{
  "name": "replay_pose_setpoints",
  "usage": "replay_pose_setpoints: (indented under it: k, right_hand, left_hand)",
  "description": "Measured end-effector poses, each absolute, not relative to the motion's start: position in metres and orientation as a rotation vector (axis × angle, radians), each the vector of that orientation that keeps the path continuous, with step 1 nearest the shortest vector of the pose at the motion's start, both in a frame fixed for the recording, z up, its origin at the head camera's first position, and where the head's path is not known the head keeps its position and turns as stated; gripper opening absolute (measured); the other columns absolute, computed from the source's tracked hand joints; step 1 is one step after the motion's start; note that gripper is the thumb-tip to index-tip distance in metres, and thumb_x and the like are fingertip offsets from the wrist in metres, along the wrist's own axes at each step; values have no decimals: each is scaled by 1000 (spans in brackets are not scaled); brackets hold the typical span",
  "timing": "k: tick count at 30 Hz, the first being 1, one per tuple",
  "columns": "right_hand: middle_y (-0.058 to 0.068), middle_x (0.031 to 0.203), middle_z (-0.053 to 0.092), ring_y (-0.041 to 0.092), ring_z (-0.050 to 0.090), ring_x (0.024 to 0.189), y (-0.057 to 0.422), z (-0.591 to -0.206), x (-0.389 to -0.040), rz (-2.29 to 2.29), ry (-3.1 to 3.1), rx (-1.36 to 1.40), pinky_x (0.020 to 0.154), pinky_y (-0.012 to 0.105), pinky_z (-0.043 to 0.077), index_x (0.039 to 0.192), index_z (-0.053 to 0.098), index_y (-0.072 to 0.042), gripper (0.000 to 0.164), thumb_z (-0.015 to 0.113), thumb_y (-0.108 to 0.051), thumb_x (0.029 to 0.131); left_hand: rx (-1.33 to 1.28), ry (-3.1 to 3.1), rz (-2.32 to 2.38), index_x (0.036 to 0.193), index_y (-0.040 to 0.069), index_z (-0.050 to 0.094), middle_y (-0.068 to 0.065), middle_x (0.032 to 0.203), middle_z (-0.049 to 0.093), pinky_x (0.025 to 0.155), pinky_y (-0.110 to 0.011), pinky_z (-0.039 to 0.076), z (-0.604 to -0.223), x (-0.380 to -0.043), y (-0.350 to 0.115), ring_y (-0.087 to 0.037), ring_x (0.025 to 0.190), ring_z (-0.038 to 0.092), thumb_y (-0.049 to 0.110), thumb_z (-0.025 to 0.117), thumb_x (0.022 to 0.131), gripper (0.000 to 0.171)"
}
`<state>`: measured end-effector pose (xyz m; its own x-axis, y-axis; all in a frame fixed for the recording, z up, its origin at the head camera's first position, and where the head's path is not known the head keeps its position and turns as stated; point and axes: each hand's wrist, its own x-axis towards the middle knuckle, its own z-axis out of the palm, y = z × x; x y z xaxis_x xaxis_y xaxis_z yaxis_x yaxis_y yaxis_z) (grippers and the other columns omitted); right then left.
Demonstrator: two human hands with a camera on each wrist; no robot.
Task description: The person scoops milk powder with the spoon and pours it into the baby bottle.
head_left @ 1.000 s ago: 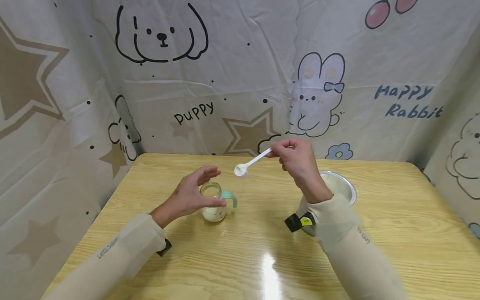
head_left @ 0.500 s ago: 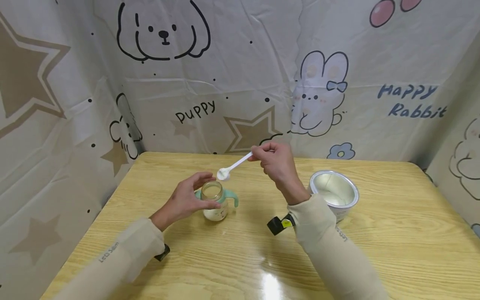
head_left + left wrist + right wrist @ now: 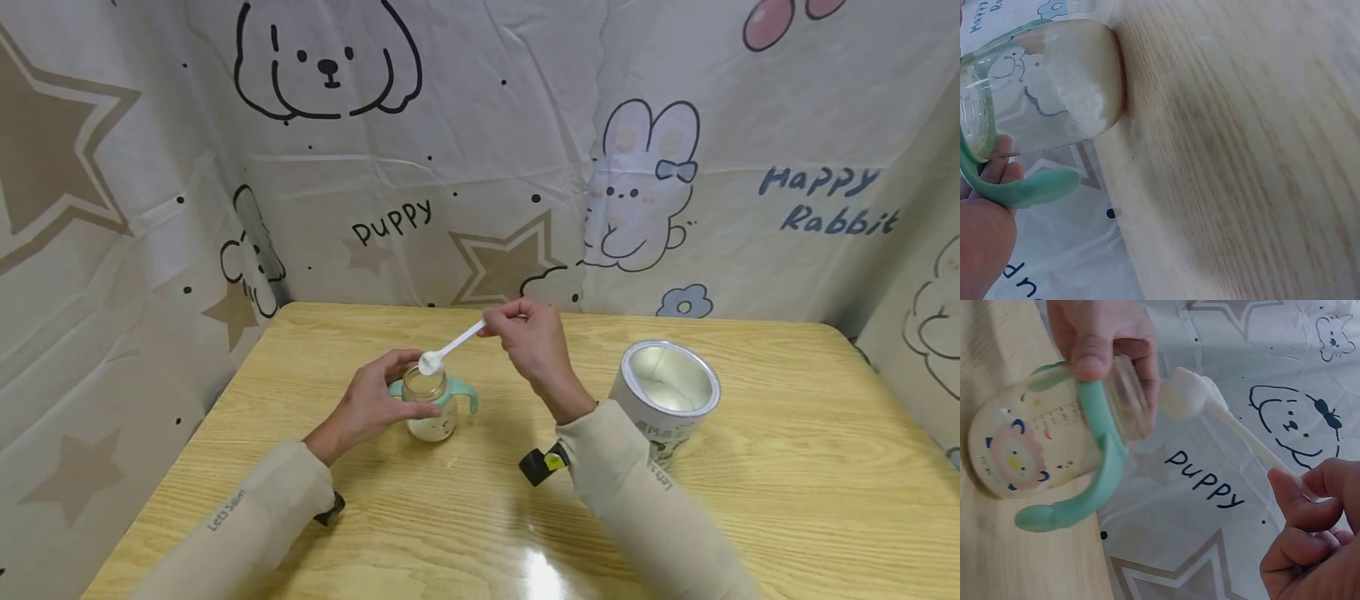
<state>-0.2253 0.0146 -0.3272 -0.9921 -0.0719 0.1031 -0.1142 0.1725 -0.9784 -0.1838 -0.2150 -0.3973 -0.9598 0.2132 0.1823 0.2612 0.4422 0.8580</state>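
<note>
A clear baby bottle (image 3: 435, 428) with mint-green handles stands upright on the table, whitish liquid in its lower part as the left wrist view shows. My left hand (image 3: 369, 397) grips it round the collar below the open mouth; the thumb (image 3: 1092, 361) lies on the green ring. Between thumb and fingers my right hand (image 3: 531, 348) pinches the handle end of a white measuring scoop (image 3: 459, 339). White powder (image 3: 1210, 387) fills the scoop's bowl, which is just above the bottle's mouth, apart from it in the right wrist view.
An open can (image 3: 633, 402) with a silver rim stands on the right of the wooden table (image 3: 810, 483), beside my right forearm. Behind the table hangs a printed cloth (image 3: 495, 150) with cartoon animals, and it also runs along both sides.
The right hand has carried the filled scoop left and down, from between can and bottle to over the bottle's mouth. My left hand has closed in round the bottle's collar.
</note>
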Motion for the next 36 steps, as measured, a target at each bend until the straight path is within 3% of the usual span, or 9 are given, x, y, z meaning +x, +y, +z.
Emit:
replay_pose_setpoints:
  k: [5,12,20,24,31,36]
  right_hand:
    - [3,79,75,12,51,65,10,-335,-221,1943,-2421,220,55,24,35,92,74,-5,14,67,-17,93]
    - [8,84,75,23,69,83,12,-341,-215,1853,-2489,401,61,27,41,94,72,-4,14,67,-17,94]
    - [9,92,74,14,62,74,20,-345,-212,1767,-2556,612,61,24,48,98,73,-1,11,65,-4,91]
    - [8,94,73,12,56,65,23,-343,-210,1696,-2590,694,54,23,43,100,73,-2,17,63,0,87]
    - [2,78,67,12,45,55,28,-342,-205,1609,-2611,720,46,23,34,101,74,-6,20,62,-2,86]
    - [1,87,71,12,45,55,30,-343,-205,1589,-2591,705,47,23,34,100,75,-7,19,63,-2,87]
  left_hand:
    - [-426,-2638,-1589,135,6,56,-13,131,62,101,-51,49,-400,-185,-215,-33,121,59,16,90,75,70]
    - [-433,-2636,-1590,136,3,55,-10,129,65,100,-50,50,-401,-186,-215,-31,120,60,16,90,75,71]
    - [-405,-2645,-1582,136,3,55,-10,129,65,98,-48,51,-398,-185,-215,-31,119,61,17,91,74,72]
    - [-399,-2647,-1595,136,3,55,-10,129,65,96,-47,52,-399,-185,-215,-30,119,61,16,90,75,71]
    - [-402,-2654,-1590,136,4,55,-10,129,65,97,-48,52,-400,-185,-216,-31,119,60,16,89,76,70]
    - [-405,-2658,-1579,136,3,54,-11,129,64,98,-49,51,-400,-185,-215,-32,119,60,16,89,76,71]
